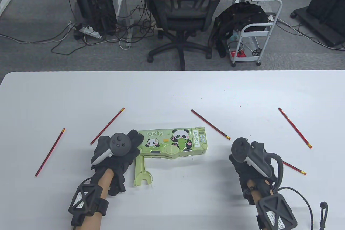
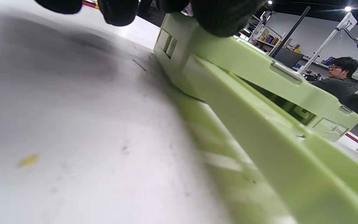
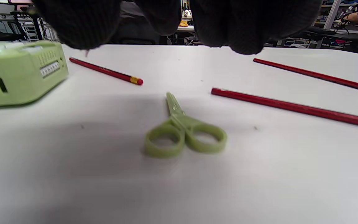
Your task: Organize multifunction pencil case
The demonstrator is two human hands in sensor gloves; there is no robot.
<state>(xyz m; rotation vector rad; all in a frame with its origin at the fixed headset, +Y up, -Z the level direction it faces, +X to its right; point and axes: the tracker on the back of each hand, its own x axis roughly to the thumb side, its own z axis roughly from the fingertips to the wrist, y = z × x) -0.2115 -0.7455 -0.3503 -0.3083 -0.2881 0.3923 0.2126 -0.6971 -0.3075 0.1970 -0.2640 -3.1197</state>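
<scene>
Early stage. Case (image 1: 175,143) lies mid-worktop, lid closed, a side tray (image 1: 141,170) swung out at 6 o'clock. Left hand (image 1: 118,149) fingers rest on its 9 o'clock end. Right hand (image 1: 250,157) hovers empty over scissors (image 3: 183,130), finger posture unclear. Five pencils, e.g. (image 1: 210,124), loose.

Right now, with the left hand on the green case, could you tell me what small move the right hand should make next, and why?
Probably lower the right hand and pinch the small green scissors. The wrist view shows them lying loose on the table just below its fingers, which hold nothing, while the left hand rests on the pencil case.
</scene>
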